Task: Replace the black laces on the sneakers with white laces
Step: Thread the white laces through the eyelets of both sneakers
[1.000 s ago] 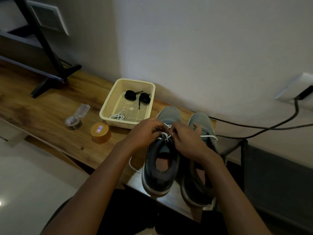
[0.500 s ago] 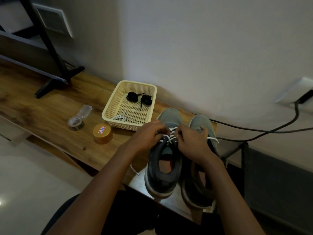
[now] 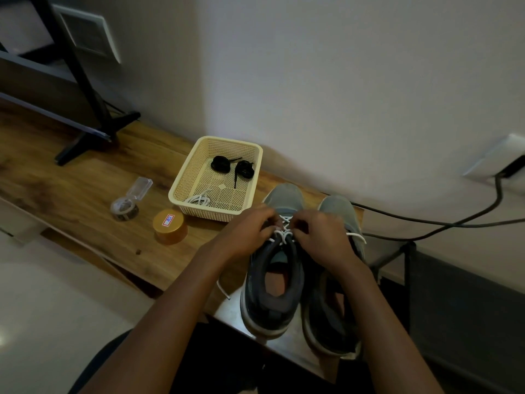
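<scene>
Two grey sneakers stand side by side at the desk's near right end, the left sneaker (image 3: 272, 282) and the right sneaker (image 3: 335, 305). A white lace (image 3: 284, 233) crosses the left sneaker's eyelets. My left hand (image 3: 244, 234) and my right hand (image 3: 321, 237) sit over the tongue with fingers curled, pinching the lace. One loose lace end (image 3: 356, 236) trails over the right sneaker, another (image 3: 223, 290) hangs off the left side. The cream basket (image 3: 179, 191) holds two rolled black laces (image 3: 233, 165) and a coiled white lace (image 3: 199, 199).
On the wooden desk (image 3: 71, 189) sit a gold round tin (image 3: 170, 226) and a tape roll (image 3: 124, 207) with a clear case. A black stand (image 3: 93, 120) rises at the back left. Black cables (image 3: 443, 223) run along the wall on the right.
Both hands have stayed on the left sneaker's lace with only small finger movements. The view shifted slightly.
</scene>
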Demonstrator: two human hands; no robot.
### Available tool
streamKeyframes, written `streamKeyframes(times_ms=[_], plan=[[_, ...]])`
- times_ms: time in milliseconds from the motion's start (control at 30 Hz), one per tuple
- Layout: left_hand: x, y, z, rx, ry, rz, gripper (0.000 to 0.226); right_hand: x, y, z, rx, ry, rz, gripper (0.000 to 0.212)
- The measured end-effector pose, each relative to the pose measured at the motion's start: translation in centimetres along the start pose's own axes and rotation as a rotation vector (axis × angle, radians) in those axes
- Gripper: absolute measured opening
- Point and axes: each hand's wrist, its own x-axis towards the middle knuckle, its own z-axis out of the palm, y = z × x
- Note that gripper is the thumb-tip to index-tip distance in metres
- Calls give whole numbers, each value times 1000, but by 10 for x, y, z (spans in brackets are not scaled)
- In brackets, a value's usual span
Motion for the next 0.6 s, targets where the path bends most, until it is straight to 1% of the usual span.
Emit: streamKeyframes(times_ms=[33,167,333,433,500,600], plan=[[0,1,0,0,-12,-12,2,0,-1,-1,-18,6,18,15],[-2,2,0,-15,-62,-65,8,-1,-1,0,-55,38,97,15],[-2,-1,-2,-78,-86,-128,7,1,1,3,50,56,238,15],[-2,0,-3,-96,-96,-147,7,2,2,2,107,54,289,19],[-3,2,-5,-106,-95,-156,7,2,3,1,119,48,308,18],[-7,5,-11,-199,-32,-150,4,1,5,-4,89,35,261,14]])
